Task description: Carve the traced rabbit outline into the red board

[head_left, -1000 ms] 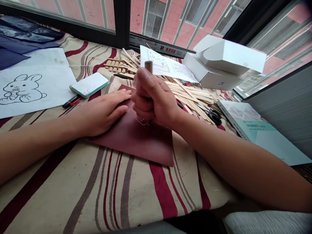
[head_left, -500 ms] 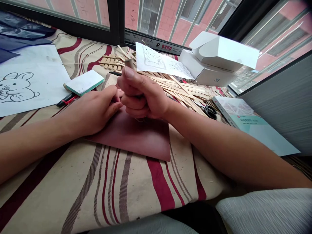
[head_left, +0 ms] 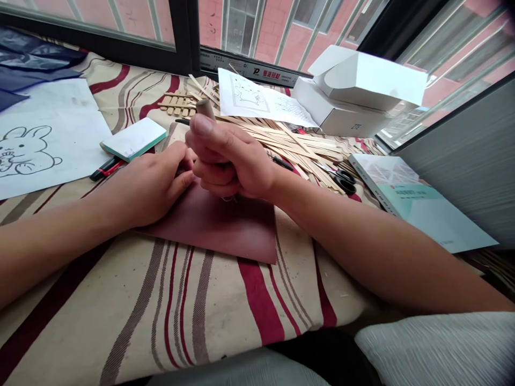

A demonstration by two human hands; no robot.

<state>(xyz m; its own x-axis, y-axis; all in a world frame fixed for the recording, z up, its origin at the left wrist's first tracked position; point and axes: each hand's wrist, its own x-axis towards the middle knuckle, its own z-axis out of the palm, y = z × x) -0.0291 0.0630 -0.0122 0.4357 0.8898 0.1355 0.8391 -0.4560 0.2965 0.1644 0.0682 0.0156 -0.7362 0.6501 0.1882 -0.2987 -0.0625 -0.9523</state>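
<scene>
Currently right hand [head_left: 237,161] fisted round one handle [head_left: 205,109]; left hand [head_left: 151,185] half-curled on one brown sheet [head_left: 225,230], grip unclear; one box [head_left: 350,119] beyond.

We have a dark red sheet [head_left: 225,230] lying flat on striped cloth [head_left: 225,303], partly covered; over it we see a tan handle [head_left: 205,108], top leaning left, lower end hidden.

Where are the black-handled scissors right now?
In the head view, the black-handled scissors lie right of centre beyond the right forearm, beside the wooden strips and left of the book.
</scene>
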